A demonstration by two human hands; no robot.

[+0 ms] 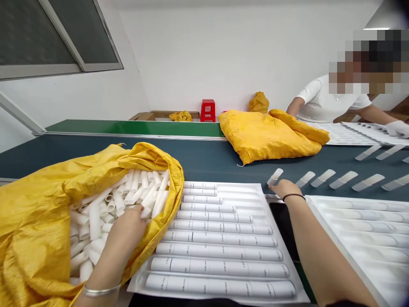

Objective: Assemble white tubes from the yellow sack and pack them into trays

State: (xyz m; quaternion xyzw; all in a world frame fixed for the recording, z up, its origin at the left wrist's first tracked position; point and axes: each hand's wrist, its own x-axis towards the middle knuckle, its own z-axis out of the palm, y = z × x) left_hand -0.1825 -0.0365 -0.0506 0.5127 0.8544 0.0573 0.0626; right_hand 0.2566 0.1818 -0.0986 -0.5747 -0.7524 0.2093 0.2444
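My left hand (128, 224) reaches into an open yellow woven sack (38, 204) full of short white plastic tubes (95, 221). Its fingers are curled against the tubes near the sack's right rim and seem closed on one; the fingertips are partly hidden. Out on the dark conveyor belt (198, 157), my right hand (286, 189) has its fingers closed at the lower end of a tilted white tube (275, 175) with a frosted top. Between my arms lies a white tray (252, 192) with rows of white printed tubes (220, 253) in its grooves, the far rows only partly filled.
Several similar tubes (343, 180) stand in a row along the belt to the right. Another tray (354, 256) holds frosted tubes at the right. A closed yellow sack (268, 134) lies across the belt. Opposite, a co-worker (329, 98) reaches over trays. A red stool (208, 111) stands by the wall.
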